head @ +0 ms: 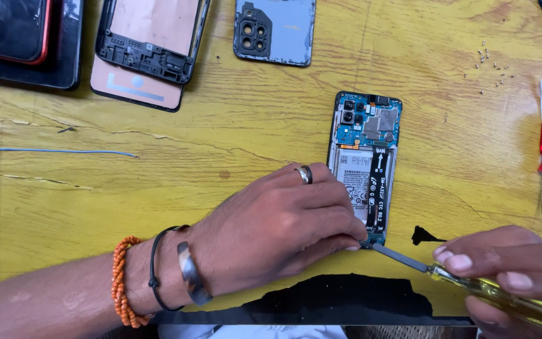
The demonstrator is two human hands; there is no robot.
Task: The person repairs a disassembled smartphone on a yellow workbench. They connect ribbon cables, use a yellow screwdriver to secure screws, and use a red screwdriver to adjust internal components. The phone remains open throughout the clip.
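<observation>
Gripped in the right hand (pixel 509 270), a yellow-handled screwdriver (pixel 472 285) slanted up-left, its tip at the bottom edge of the opened phone (pixel 366 163). That phone's long axis ran away from the person; the left hand (pixel 277 229) pressed fingertips beside the tip.

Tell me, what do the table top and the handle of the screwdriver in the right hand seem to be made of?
Table top: probably wood painted glossy yellow; grain lines and cracks show. Screwdriver handle in the right hand: likely clear yellow plastic, translucent and shiny.
</observation>
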